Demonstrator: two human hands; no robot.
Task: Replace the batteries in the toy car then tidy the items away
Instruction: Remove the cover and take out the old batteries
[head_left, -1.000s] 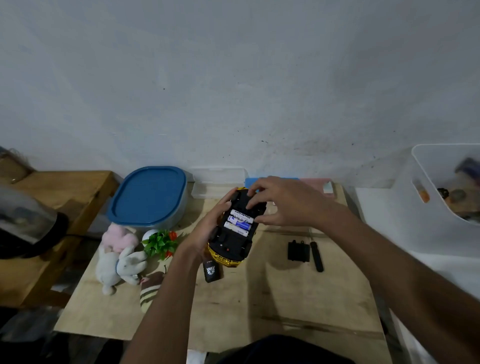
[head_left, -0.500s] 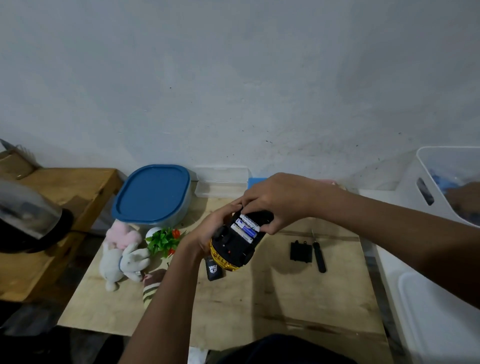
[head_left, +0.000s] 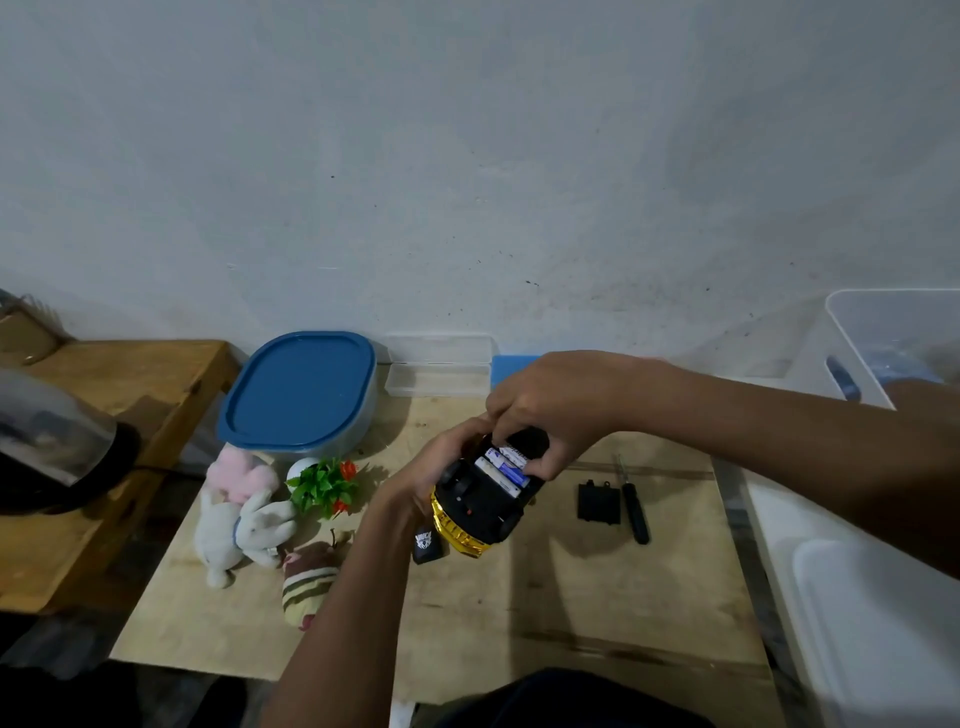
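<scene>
A yellow toy car (head_left: 480, 506) is held upside down above the wooden table (head_left: 571, 597), its black underside up and its battery bay uncovered. Blue and white batteries (head_left: 506, 465) lie in the bay. My left hand (head_left: 431, 475) grips the car's left side. My right hand (head_left: 550, 410) curls over the car's far end, fingertips at the batteries and thumb on its right side. The black battery cover (head_left: 599, 502) lies on the table to the right, with a black screwdriver (head_left: 632, 508) beside it. A small black remote (head_left: 427, 544) lies under the car's front.
A blue-lidded container (head_left: 298, 391) and a clear plastic box (head_left: 439, 371) stand at the back. A plush rabbit (head_left: 236, 514), a small fake plant (head_left: 324, 486) and a striped toy (head_left: 306, 582) sit at the left. A white bin (head_left: 893, 353) stands at the right.
The car has tilted and swung a little to the right in my hands. My right hand's fingers have moved onto the batteries in the bay.
</scene>
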